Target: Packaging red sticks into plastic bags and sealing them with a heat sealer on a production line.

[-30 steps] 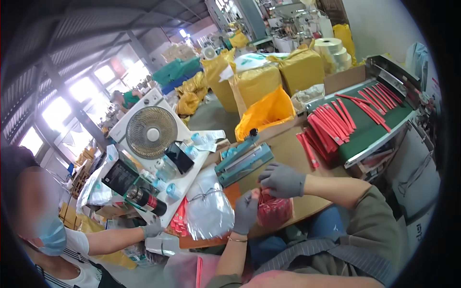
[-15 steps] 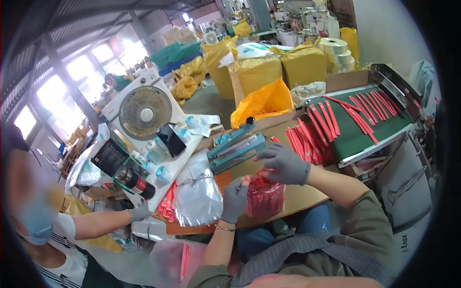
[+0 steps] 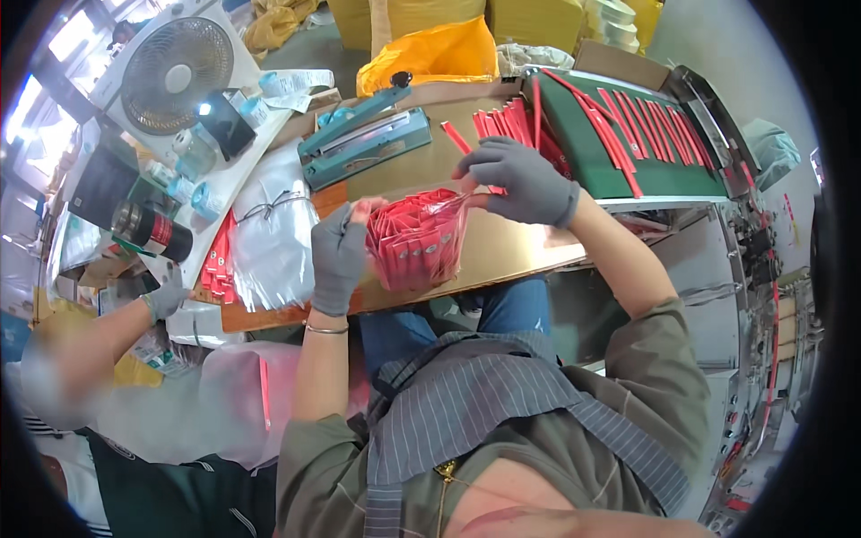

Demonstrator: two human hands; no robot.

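A clear plastic bag packed with slim red packets stands at the near edge of the table, its mouth up. My left hand, in a grey glove with bare fingertips, is closed on the bag's upper left edge. My right hand, gloved the same way, pinches the upper right edge of the bag's mouth. Just beyond the bag sits a teal hand-press bag sealer with its arm raised. Loose red packets lie in a heap beyond my right hand.
A green conveyor belt carries more red packets at right. Flat clear bags lie left of the sealer. Further left are a black-and-red flask, a fan and a co-worker's gloved hand. An orange sack stands behind.
My view has tipped down and turned right, so the scene sits higher and further left. Both hands keep hold of the bag, its mouth now wider and its packets more visible.
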